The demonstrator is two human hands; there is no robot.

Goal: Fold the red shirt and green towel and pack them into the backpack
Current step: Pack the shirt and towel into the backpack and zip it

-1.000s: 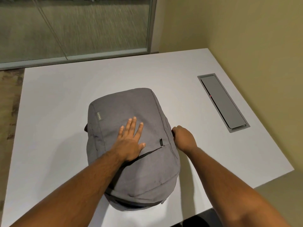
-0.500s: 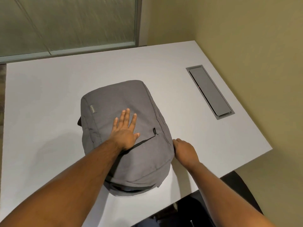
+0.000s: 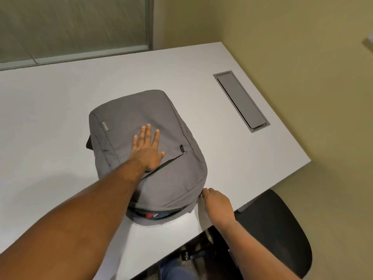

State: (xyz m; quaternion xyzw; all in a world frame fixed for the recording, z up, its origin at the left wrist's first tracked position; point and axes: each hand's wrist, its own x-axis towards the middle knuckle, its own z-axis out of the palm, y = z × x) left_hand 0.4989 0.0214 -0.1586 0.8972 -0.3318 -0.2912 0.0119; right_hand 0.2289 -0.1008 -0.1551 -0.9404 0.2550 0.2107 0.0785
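Sliding nearer along the grey backpack's (image 3: 147, 150) side, the right hand (image 3: 217, 205) now pinches, apparently, a zipper pull at its near corner. Left hand (image 3: 148, 152) presses flat, fingers spread. Red cloth (image 3: 149, 215) shows inside; zipping remains.

the one readable text is the brand word "lenovo", in pale letters on a small grey-green tag (image 3: 105, 126) sewn into a seam on the front panel of the grey backpack (image 3: 161, 186), near its far left corner. the word runs along the seam, turned sideways to the viewer. no other lettering, number or sign can be read.
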